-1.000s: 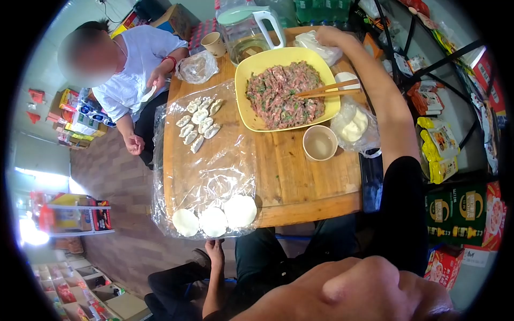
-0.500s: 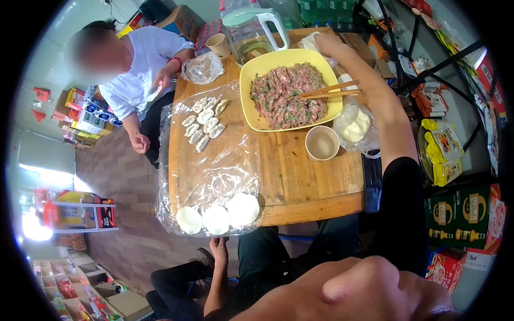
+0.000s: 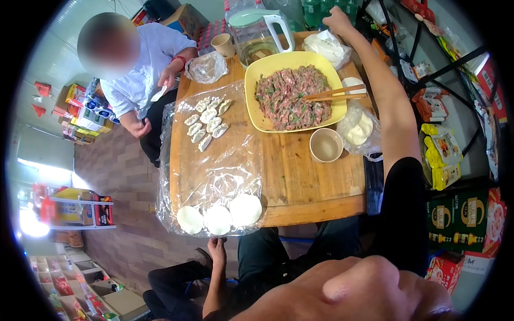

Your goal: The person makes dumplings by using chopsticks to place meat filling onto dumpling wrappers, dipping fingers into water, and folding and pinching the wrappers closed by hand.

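Right hand [image 3: 338, 21]: stretches past the far side of the table, just beyond a crumpled white plastic bag [image 3: 327, 49] and near green plastic bottles [image 3: 312, 13]; fingers curl inward, and whether they grip anything cannot be told.

Left hand [image 3: 217, 251]: hangs at the near table edge, fingertips by the rim of a clear, wrinkled plastic sheet [image 3: 219, 171]; its grip cannot be told.

Three round white dough wrappers [image 3: 246, 209]: lie in a row on the sheet's near end, just above the left hand.

White pleated dumplings [image 3: 208, 115]: cluster on the sheet's far half.

Square yellow bowl [image 3: 262, 122]: stands on the brown wooden table [image 3: 300, 187], between sheet and dough; holds pink minced filling flecked green [image 3: 292, 96], with wooden chopsticks [image 3: 334, 92] resting across its right rim.

Pale dough in a clear bag [image 3: 358, 128]: lies beside a paper cup of liquid [image 3: 316, 152].

Co-worker's hand [image 3: 166, 79], across the table's corner: pinches a thin white piece [image 3: 159, 94].
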A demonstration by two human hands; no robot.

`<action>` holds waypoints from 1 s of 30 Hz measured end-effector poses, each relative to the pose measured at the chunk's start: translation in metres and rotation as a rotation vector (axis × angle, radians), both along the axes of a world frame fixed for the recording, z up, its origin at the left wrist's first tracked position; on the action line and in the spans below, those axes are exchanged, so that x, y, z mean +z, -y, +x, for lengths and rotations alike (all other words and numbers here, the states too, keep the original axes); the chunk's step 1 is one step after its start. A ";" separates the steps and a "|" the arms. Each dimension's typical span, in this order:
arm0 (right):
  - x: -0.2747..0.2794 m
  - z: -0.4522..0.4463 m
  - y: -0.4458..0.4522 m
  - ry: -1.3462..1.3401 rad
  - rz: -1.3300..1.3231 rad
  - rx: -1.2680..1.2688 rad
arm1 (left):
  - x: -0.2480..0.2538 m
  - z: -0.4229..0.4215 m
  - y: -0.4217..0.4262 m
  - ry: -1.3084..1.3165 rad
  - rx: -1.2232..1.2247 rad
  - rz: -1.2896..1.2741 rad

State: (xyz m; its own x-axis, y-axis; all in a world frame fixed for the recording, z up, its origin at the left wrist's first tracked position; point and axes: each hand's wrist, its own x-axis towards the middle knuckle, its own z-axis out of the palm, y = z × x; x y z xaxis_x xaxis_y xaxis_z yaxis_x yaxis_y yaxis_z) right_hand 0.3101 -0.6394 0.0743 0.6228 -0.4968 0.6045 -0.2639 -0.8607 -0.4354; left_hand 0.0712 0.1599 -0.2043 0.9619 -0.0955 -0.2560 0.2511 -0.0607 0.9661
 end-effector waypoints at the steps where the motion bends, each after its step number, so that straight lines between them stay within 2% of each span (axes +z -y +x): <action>1: -0.001 0.003 0.005 0.133 0.059 0.020 | 0.000 0.000 0.001 0.008 0.008 -0.007; 2: 0.001 0.005 0.012 0.134 0.057 0.019 | 0.001 0.001 0.002 0.016 0.016 -0.012; 4: 0.032 -0.009 -0.007 0.076 0.480 -0.039 | -0.001 0.002 0.000 0.017 0.010 -0.001; 5: 0.044 -0.021 -0.029 0.257 0.502 -0.045 | -0.001 0.000 -0.002 0.017 0.001 0.013; 6: 0.038 -0.024 -0.025 0.258 0.500 -0.047 | 0.004 -0.002 -0.001 0.016 -0.001 0.012; 8: 0.025 -0.028 -0.008 -0.080 0.156 0.121 | 0.015 -0.003 0.004 0.008 -0.049 -0.011; 9: 0.032 -0.034 -0.027 -0.396 0.064 0.049 | 0.015 -0.004 0.006 0.019 -0.050 -0.022; 10: 0.020 -0.045 -0.047 -0.356 -0.079 -0.099 | 0.014 -0.005 0.004 0.027 -0.058 -0.067; 12: -0.003 -0.040 -0.037 -0.397 -0.149 -0.121 | 0.017 -0.008 0.002 0.045 -0.058 -0.110; 13: 0.004 -0.043 -0.036 -0.388 -0.152 -0.113 | 0.020 -0.012 0.002 0.050 -0.049 -0.089; 16: 0.031 -0.048 -0.039 0.093 0.166 -0.019 | 0.027 -0.024 -0.011 0.060 -0.035 -0.063; 19: 0.058 -0.051 -0.031 0.122 0.180 -0.094 | 0.039 -0.032 -0.012 0.065 -0.016 -0.048; 22: 0.066 -0.055 -0.028 0.194 0.238 0.056 | 0.055 -0.038 -0.008 0.070 0.012 -0.022; 24: 0.071 -0.057 -0.030 -0.006 0.128 0.040 | 0.062 -0.039 -0.006 0.089 0.019 -0.021; 25: 0.073 -0.056 -0.032 0.031 0.336 0.084 | 0.063 -0.039 -0.005 0.108 -0.008 -0.007; 26: 0.079 -0.056 -0.029 0.032 0.337 0.096 | 0.063 -0.042 -0.005 0.121 -0.028 0.008; 28: 0.065 -0.042 0.007 0.317 0.267 0.065 | 0.071 -0.046 0.000 0.153 -0.004 0.025; 29: 0.079 -0.064 0.009 -0.054 -0.454 -0.099 | 0.078 -0.053 0.000 0.183 0.018 0.044; 30: 0.082 -0.080 0.010 -0.033 -0.360 -0.144 | 0.092 -0.058 0.006 0.224 0.033 0.055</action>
